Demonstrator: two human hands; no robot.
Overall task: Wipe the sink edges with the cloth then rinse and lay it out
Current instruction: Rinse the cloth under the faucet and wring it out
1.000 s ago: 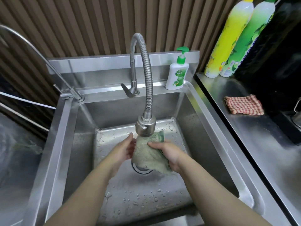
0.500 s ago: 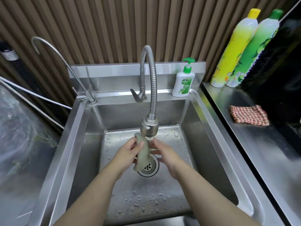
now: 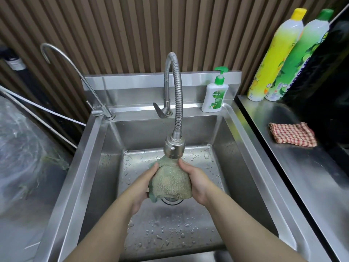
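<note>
The green cloth [image 3: 171,183] had widened from a narrow roll; left hand [image 3: 144,187] and right hand [image 3: 198,183] gripped its sides beneath the faucet head [image 3: 173,148].

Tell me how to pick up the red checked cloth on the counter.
Pinch the checked cloth at its folded edge nearest the sink, coming from above with the right hand once it lets go of the green cloth. It lies flat on the counter, so no side offers a hold.
</note>
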